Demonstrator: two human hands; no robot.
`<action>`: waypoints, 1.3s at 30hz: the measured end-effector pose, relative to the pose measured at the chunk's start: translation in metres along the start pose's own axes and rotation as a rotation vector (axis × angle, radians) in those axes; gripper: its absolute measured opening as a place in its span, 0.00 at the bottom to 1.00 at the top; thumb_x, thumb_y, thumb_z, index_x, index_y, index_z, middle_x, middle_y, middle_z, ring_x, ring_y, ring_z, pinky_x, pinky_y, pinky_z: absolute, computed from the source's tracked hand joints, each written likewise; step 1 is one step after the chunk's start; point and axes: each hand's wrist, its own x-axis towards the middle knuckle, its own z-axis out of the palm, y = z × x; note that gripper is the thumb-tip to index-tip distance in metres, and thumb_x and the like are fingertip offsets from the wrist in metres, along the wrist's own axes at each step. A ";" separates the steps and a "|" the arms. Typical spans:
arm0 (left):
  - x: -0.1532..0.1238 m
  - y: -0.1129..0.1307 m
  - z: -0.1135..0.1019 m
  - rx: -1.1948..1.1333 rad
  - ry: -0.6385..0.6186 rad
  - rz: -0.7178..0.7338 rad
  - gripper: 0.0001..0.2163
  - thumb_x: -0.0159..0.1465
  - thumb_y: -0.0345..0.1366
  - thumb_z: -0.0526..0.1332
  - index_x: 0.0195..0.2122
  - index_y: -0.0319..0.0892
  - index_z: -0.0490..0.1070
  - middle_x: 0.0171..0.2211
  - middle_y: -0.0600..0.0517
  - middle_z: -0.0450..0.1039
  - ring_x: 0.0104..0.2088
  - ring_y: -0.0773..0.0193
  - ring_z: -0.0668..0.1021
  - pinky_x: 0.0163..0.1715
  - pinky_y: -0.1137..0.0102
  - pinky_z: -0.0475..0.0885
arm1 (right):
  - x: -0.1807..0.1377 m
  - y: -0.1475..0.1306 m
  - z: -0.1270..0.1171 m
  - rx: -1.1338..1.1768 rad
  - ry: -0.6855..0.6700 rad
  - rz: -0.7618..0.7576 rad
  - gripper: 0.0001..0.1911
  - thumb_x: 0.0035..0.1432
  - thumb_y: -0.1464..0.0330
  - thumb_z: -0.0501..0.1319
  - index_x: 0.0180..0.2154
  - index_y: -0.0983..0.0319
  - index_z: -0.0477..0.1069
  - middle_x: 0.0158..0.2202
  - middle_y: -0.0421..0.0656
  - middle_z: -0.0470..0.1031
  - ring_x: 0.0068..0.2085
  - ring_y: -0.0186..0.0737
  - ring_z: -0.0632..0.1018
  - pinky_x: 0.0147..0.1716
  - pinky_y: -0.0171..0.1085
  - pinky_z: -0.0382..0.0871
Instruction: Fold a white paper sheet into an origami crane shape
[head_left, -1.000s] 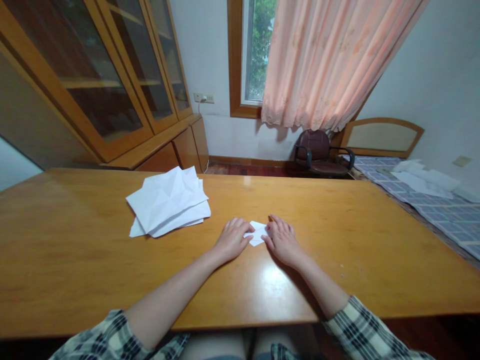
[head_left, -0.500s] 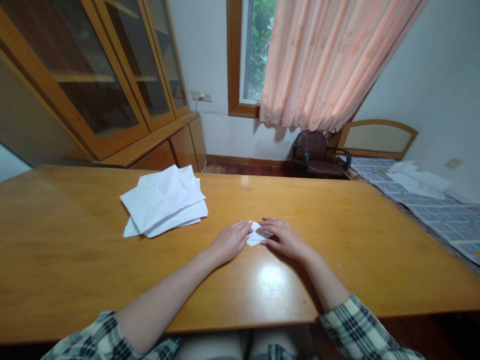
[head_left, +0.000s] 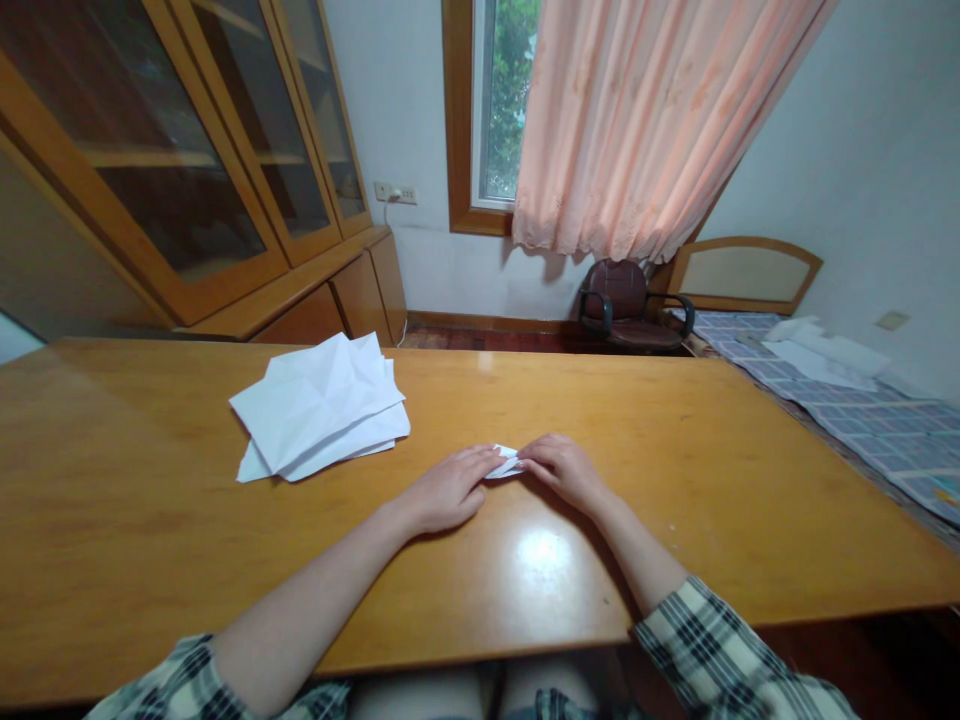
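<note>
A small piece of folded white paper (head_left: 505, 466) lies on the wooden table in front of me. My left hand (head_left: 454, 488) rests over its left end, fingers stretched across the paper and the thumb apart on the table. At the right end, my right hand (head_left: 562, 470) pinches the paper between thumb and fingertips. The paper's upper layer looks raised along the near side. Both its ends are partly hidden under my fingers.
A loose stack of creased white sheets (head_left: 322, 405) lies to the left on the table (head_left: 720, 480). Beyond the table are a glass-doored cabinet (head_left: 187, 200), a brown armchair (head_left: 628, 310) and a bed (head_left: 840, 390) with white items on it.
My right hand has shifted from lying spread over the paper to pinching its right end. The paper now looks narrower, its layers partly lifted. The view has shifted slightly.
</note>
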 end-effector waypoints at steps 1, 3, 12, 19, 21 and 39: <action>0.000 0.000 0.000 -0.007 0.011 -0.008 0.25 0.60 0.30 0.57 0.60 0.45 0.58 0.59 0.48 0.63 0.59 0.57 0.65 0.60 0.58 0.58 | 0.000 -0.001 0.001 -0.010 0.011 0.027 0.14 0.64 0.61 0.54 0.38 0.59 0.76 0.37 0.44 0.79 0.39 0.39 0.76 0.42 0.39 0.64; 0.002 0.001 0.001 -0.035 0.049 -0.055 0.22 0.61 0.35 0.57 0.57 0.45 0.62 0.56 0.48 0.67 0.55 0.56 0.69 0.57 0.58 0.63 | 0.001 -0.002 0.002 -0.009 0.043 0.079 0.15 0.64 0.61 0.54 0.36 0.59 0.77 0.35 0.43 0.79 0.37 0.39 0.76 0.41 0.39 0.64; 0.013 0.008 0.008 -0.540 0.239 -0.411 0.17 0.64 0.46 0.53 0.35 0.37 0.73 0.28 0.50 0.75 0.28 0.62 0.76 0.27 0.72 0.68 | 0.008 -0.018 0.003 0.463 0.211 0.265 0.18 0.62 0.58 0.53 0.37 0.62 0.77 0.37 0.45 0.79 0.38 0.40 0.78 0.38 0.35 0.68; 0.014 0.007 0.010 -0.476 0.128 -0.428 0.15 0.62 0.44 0.55 0.32 0.38 0.73 0.26 0.52 0.72 0.26 0.65 0.72 0.25 0.73 0.63 | 0.007 -0.013 0.004 0.335 0.021 0.313 0.11 0.56 0.61 0.62 0.33 0.61 0.78 0.30 0.42 0.78 0.34 0.39 0.74 0.34 0.35 0.65; 0.013 0.005 0.008 -0.230 0.121 -0.378 0.14 0.61 0.43 0.56 0.28 0.39 0.74 0.25 0.52 0.70 0.28 0.64 0.71 0.28 0.72 0.62 | 0.007 -0.011 0.006 0.259 -0.010 0.309 0.10 0.56 0.62 0.62 0.32 0.60 0.78 0.29 0.42 0.77 0.35 0.39 0.73 0.36 0.36 0.63; 0.013 -0.009 0.006 -0.020 0.147 -0.138 0.07 0.63 0.29 0.56 0.35 0.40 0.73 0.34 0.49 0.72 0.38 0.61 0.71 0.40 0.67 0.66 | 0.008 -0.004 0.019 0.071 0.045 0.078 0.05 0.53 0.74 0.64 0.33 0.59 0.76 0.33 0.42 0.75 0.38 0.39 0.72 0.39 0.38 0.62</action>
